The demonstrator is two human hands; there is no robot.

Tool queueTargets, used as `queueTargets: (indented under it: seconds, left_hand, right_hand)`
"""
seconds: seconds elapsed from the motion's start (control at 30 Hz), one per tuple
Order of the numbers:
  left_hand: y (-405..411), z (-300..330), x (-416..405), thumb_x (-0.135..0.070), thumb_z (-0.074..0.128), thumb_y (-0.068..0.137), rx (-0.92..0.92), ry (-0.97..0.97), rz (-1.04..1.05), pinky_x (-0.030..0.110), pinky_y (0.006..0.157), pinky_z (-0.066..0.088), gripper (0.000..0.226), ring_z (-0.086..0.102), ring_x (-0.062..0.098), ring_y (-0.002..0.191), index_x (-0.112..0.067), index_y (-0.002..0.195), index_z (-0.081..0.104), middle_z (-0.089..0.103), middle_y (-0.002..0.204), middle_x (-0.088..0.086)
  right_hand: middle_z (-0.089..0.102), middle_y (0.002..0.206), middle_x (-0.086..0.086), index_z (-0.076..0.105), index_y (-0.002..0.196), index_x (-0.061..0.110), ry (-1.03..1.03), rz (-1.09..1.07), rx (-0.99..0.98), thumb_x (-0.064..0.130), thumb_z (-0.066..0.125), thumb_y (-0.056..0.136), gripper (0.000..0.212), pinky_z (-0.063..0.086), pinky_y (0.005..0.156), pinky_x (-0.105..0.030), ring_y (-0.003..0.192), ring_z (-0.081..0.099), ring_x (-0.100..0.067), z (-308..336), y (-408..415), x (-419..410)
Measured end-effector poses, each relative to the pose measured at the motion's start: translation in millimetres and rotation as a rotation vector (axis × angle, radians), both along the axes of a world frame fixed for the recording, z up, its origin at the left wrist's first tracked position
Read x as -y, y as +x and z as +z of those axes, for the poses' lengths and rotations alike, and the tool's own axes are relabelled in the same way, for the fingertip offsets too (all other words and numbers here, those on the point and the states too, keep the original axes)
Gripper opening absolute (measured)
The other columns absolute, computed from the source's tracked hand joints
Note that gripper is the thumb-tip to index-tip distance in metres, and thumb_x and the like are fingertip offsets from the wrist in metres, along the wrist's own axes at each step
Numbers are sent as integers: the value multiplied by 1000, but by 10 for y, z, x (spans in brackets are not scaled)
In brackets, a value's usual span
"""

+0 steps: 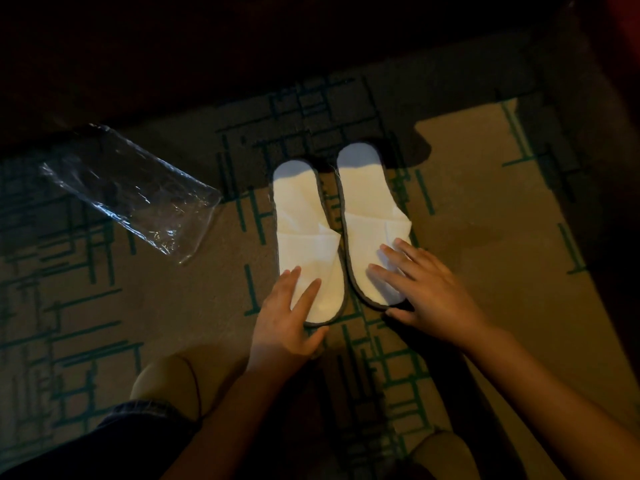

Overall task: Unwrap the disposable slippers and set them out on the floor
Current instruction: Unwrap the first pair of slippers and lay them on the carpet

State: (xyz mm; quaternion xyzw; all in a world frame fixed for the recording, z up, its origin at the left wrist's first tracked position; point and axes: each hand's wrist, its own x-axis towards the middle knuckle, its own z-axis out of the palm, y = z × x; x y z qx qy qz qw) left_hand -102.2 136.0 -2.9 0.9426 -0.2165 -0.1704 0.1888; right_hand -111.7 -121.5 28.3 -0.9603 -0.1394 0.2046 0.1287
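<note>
Two white disposable slippers with grey edging lie flat side by side on the patterned carpet. The left slipper (301,216) has my left hand (289,327) resting on its near toe end, fingers spread on top and thumb under the rim. The right slipper (369,209) has my right hand (427,289) laid flat over its near end, fingers apart. The heels point away from me. An empty clear plastic wrapper (138,192) lies on the carpet to the left of the slippers, apart from them.
The carpet (485,220) is beige with dark green line patterns. Dark furniture fills the far edge and right side. My feet in light slippers show at the bottom, one (166,382) at the left and one (440,452) at the right.
</note>
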Motion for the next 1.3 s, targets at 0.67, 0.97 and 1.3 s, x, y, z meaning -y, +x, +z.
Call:
queueTargets:
  seconds: [0.67,0.97,1.3]
  left_hand:
    - [549,-15,229,-33,65,78,88,64,32,47,109,31,61,36,34,136,-16,134,47,38,147,18]
    - [600,10,202,-40,62,76,148,2,48,40,98,47,56,49,30,121,-12,124,54,51,132,18]
    - [714,-17,288,-28,65,78,145,-4,109,30,97,41,51,50,28,121,-11,125,55,49,134,15]
  right_hand:
    - [19,157,-5,37,141,21,30,-27,-54,24,62,82,64,16,117,-38,147,8,-21,-24,511,139]
    - [43,145,-9,54,128,21,-3,-42,126,28,72,75,56,34,107,-43,138,34,-29,-133,550,149]
    - [62,125,-14,65,112,11,10,-48,235,18,79,68,47,50,93,-44,122,53,-34,-230,721,107]
